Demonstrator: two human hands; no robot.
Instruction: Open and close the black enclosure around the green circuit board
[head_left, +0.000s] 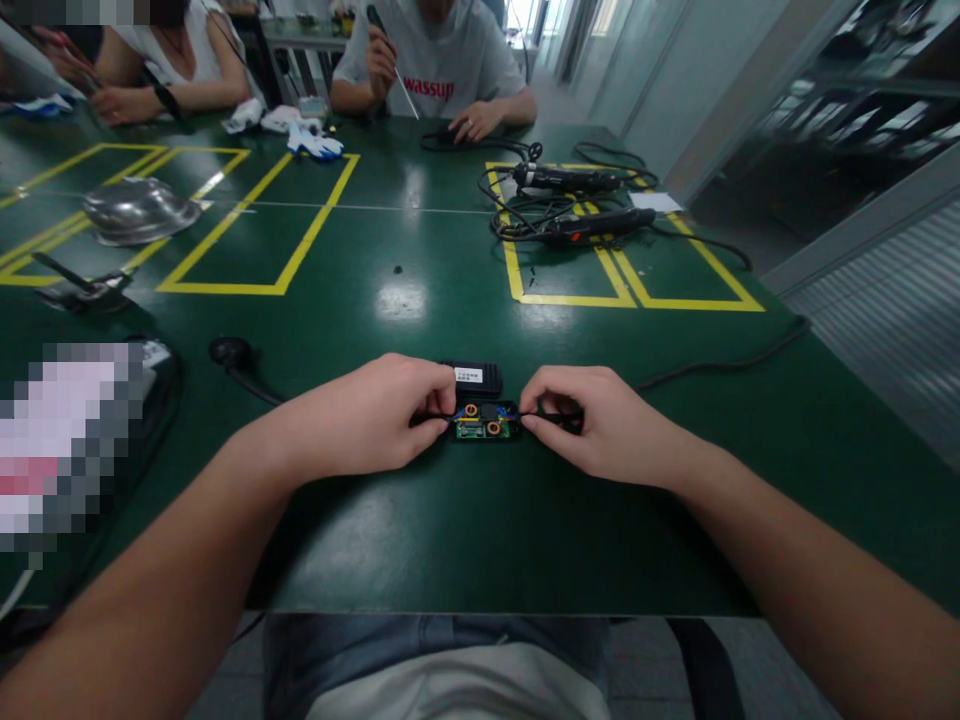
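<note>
A small green circuit board (pixel 480 428) with copper-wound coils lies in an open black casing on the table, between my hands. At its left end my left hand (pixel 420 415) pinches a black cable where its thin coloured wires meet the board. My right hand (pixel 574 415) is closed on the black cable (pixel 551 412) at the opposite end. Just behind the board rests a black ribbed cover (pixel 480 377) with a white label, partly hidden by my left fingers. The left cable runs to a round black plug (pixel 231 352); the right cable trails away along the table (pixel 720 365).
Black corded power screwdrivers (pixel 574 180) lie in a tangle of cables at the back right. A metal bowl (pixel 139 210) and a dark clamp-like tool (pixel 86 285) are at the left. Across the table, a person (pixel 442 60) holds a screwdriver. Another person sits at the far left.
</note>
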